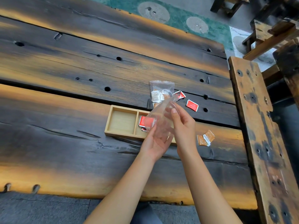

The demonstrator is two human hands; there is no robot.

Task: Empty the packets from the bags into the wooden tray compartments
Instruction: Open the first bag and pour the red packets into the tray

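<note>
A clear plastic bag (159,120) that looks empty hangs above the wooden tray (111,118), gripped by my left hand (155,141) from below and my right hand (182,125) from the right. The tray's left compartment (123,122) holds nothing; the middle one has red packets (143,122) in it. Its right end is hidden behind my hands. A second clear bag (161,91) with white and orange packets lies on the table beyond the tray. Two red packets (192,105) lie loose to its right, and orange packets (205,138) lie right of the tray.
The dark plank table (72,75) has holes and cracks. A wooden bench (255,126) runs along the table's right edge, with stools (267,34) beyond it. The table's near edge is close to my body.
</note>
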